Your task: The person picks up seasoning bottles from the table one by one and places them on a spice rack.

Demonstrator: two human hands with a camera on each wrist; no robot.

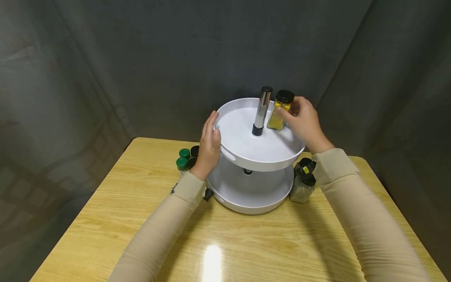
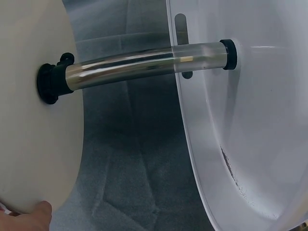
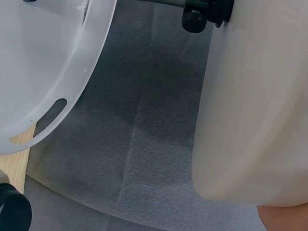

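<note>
A white two-tier turntable stands on the table, its upper tray [image 1: 239,145] joined by a chrome pole to the lower tray [image 1: 253,209]. My right hand [image 1: 308,123] pinches a spice jar [image 1: 276,120] between thumb and fingers. The jar has a black lid and yellow contents, and it is upright over the upper tray, just right of the chrome handle [image 1: 262,111]. At the left side, my left hand [image 1: 209,147] rests against the outside of the upper tray's rim, fingers extended. In the left wrist view its thumb [image 2: 42,214] shows at the tray's edge.
Left of the turntable, partly behind my left hand, are several jars with green lids [image 1: 182,163] and black lids [image 1: 195,150]. More black-lidded jars [image 1: 302,190] stand on the right beside the lower tray. A dark grey curtain [image 1: 176,58] hangs behind the wooden table [image 1: 141,219].
</note>
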